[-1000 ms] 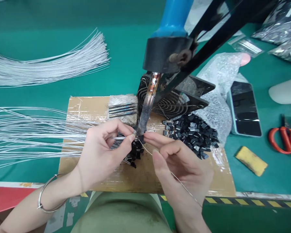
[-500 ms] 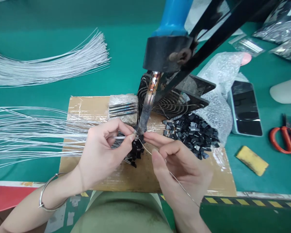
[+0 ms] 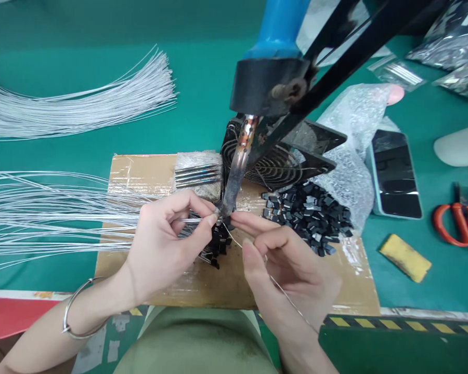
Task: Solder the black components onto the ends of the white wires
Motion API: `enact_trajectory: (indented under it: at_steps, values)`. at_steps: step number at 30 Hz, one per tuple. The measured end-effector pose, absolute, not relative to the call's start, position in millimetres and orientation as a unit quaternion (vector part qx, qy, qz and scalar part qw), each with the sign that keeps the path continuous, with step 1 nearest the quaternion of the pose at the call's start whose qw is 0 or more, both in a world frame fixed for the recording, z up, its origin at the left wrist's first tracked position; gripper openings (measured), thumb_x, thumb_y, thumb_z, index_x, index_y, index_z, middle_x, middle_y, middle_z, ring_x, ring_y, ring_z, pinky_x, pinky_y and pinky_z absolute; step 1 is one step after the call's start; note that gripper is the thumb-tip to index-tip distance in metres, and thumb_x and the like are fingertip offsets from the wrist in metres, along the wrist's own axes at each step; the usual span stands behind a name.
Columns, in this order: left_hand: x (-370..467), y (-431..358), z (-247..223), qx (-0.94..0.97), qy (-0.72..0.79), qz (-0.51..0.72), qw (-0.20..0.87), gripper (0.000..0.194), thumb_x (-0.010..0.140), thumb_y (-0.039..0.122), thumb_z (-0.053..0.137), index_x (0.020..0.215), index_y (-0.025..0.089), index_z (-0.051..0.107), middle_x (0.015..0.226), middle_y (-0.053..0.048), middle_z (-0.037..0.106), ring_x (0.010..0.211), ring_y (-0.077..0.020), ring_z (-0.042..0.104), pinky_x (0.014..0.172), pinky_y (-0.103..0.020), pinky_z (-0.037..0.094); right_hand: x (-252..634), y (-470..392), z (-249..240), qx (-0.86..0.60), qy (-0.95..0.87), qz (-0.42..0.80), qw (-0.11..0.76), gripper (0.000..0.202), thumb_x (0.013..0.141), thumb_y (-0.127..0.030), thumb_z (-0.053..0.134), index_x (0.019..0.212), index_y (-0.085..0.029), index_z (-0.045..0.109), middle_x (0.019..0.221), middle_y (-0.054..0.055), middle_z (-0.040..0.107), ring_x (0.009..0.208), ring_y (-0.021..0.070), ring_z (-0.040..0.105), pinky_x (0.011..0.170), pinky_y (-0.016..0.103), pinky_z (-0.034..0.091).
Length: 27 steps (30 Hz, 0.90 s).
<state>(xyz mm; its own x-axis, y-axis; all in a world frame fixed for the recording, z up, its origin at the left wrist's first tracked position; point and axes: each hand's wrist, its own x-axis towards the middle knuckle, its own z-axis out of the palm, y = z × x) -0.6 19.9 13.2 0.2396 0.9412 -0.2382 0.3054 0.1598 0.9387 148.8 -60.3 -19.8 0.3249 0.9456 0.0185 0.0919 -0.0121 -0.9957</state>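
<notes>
My left hand (image 3: 171,244) pinches a thin white wire (image 3: 192,221) close to its end, right below the tip of a soldering iron (image 3: 237,171). The iron, with a blue handle (image 3: 283,26), is clamped to a black stand arm. My right hand (image 3: 292,275) is closed on a strand of solder wire (image 3: 286,296), which runs from the fingers up to the iron's tip. Its extended fingertips are close to that tip. What sits exactly at the joint is hidden by fingertips. Black connectors (image 3: 219,241) on wire ends lie just beneath the left hand.
A pile of loose black connectors (image 3: 312,215) lies on the cardboard (image 3: 234,288), with a black fan (image 3: 273,156) behind. White wires (image 3: 62,200) stretch left; another wire bundle (image 3: 101,104) lies farther back. Right are a phone (image 3: 395,171), a yellow sponge (image 3: 405,258) and red-handled pliers (image 3: 456,223).
Both hands stay almost in place. My right hand's thumb and the solder wire have shifted very slightly left, toward the iron's tip.
</notes>
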Motion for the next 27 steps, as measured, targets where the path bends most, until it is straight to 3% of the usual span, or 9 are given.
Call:
enact_trajectory:
  at_steps: [10, 16, 27]
  values:
    - [-0.4, 19.6, 11.0, 0.580, 0.545, 0.295, 0.529, 0.010, 0.084, 0.014, 0.072, 0.075, 0.017, 0.069, 0.081, -0.003, 0.076, 0.070, -0.0138, 0.066, 0.063, -0.024, 0.049, 149.3, -61.2, -23.3, -0.593, -0.427, 0.396, 0.557, 0.019, 0.095, -0.011, 0.067, 0.082, -0.024, 0.062, 0.125, 0.005, 0.081, 0.113, 0.0227, 0.079, 0.105, 0.039, 0.062]
    - [0.1, 19.3, 10.9, 0.580, 0.542, 0.293, 0.533, 0.008, 0.085, 0.015, 0.072, 0.077, 0.016, 0.069, 0.083, -0.004, 0.076, 0.072, -0.0141, 0.066, 0.065, -0.025, 0.051, 148.9, -61.6, -21.3, -0.599, -0.427, 0.392, 0.552, 0.018, 0.094, -0.012, 0.069, 0.082, -0.024, 0.062, 0.124, 0.008, 0.081, 0.113, 0.0267, 0.079, 0.104, 0.045, 0.063]
    - [-1.2, 19.1, 11.9, 0.586, 0.543, 0.294, 0.525, 0.008, 0.085, 0.014, 0.072, 0.077, 0.016, 0.070, 0.084, -0.005, 0.077, 0.070, -0.0143, 0.067, 0.064, -0.025, 0.050, 147.3, -61.2, -20.8, -0.602, -0.437, 0.373, 0.555, 0.019, 0.094, -0.011, 0.069, 0.081, -0.024, 0.063, 0.123, 0.006, 0.082, 0.111, 0.0238, 0.080, 0.104, 0.039, 0.064]
